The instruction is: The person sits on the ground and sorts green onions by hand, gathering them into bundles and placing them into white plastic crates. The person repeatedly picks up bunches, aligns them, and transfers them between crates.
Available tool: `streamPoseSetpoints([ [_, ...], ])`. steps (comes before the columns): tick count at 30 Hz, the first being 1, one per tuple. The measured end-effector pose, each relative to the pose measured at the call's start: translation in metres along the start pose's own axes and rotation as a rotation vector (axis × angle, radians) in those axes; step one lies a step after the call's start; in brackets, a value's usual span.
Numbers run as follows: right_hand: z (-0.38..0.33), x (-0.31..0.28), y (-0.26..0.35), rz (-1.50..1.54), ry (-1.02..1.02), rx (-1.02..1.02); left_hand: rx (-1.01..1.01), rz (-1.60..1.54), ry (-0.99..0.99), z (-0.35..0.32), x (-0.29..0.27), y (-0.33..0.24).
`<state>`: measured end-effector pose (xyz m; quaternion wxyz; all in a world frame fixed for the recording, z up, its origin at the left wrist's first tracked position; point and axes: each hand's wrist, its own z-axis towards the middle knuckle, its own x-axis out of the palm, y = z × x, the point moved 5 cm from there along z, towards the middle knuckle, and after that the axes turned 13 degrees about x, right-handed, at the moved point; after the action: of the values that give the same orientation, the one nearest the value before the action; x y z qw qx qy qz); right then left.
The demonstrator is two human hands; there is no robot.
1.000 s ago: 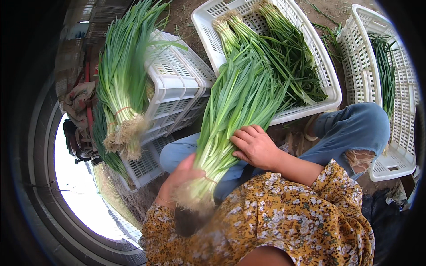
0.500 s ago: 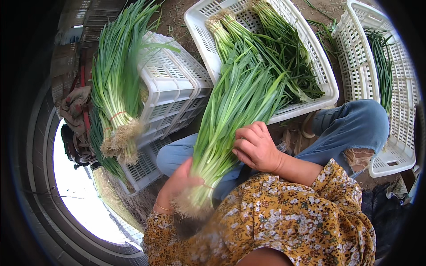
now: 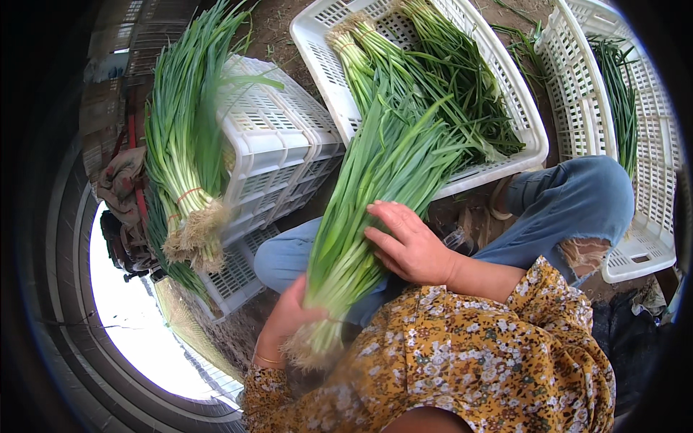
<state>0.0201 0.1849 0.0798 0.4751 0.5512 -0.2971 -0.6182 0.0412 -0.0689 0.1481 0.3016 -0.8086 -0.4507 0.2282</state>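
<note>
A bunch of long, flat-leaved greens (image 3: 354, 252), which look like green garlic, lies slantwise across my lap. Its pale stems and bearded roots point toward me, and the leaf tips reach over the rim of the white crate. My left hand (image 3: 290, 314), slightly blurred, is wrapped round the stems just above the roots. Resting on the leaves at mid-length, my right hand (image 3: 413, 245) has its fingers stretched out and apart; its thumb is mostly hidden. A band seems to cross the stems by my left hand, though blur obscures it.
Tied bunches lie in the white crate (image 3: 538, 144) ahead. At left, red-banded bunches (image 3: 189, 159) rest against stacked white crates (image 3: 271, 148). Another white crate (image 3: 603, 123) at right holds darker greens (image 3: 617, 101). My bent knee (image 3: 592, 195) stands between the bunch and that crate.
My right hand has uncurled and now lies with fingers spread on the leaves, slightly further left. The left hand keeps its grip near the roots, a little lower.
</note>
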Motion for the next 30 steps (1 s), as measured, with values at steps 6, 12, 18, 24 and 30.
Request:
streamPoseSetpoints([
  [6,-0.003,0.009,-0.014,0.098,0.011,0.07,-0.053,-0.132,-0.024,-0.004,-0.004,0.009],
  [12,-0.009,0.028,-0.057,0.47,-0.059,0.623,-0.077,-0.147,-0.019,-0.005,-0.011,0.027],
  [18,0.007,0.038,-0.099,1.225,-0.136,1.135,-0.065,-0.186,0.005,-0.003,-0.004,0.025],
  [24,0.024,0.034,-0.129,1.291,0.01,1.264,-0.065,-0.192,0.016,-0.004,-0.006,0.03],
  [30,0.019,0.025,-0.116,1.463,-0.062,1.219,-0.08,-0.139,0.033,-0.003,-0.009,0.034],
])
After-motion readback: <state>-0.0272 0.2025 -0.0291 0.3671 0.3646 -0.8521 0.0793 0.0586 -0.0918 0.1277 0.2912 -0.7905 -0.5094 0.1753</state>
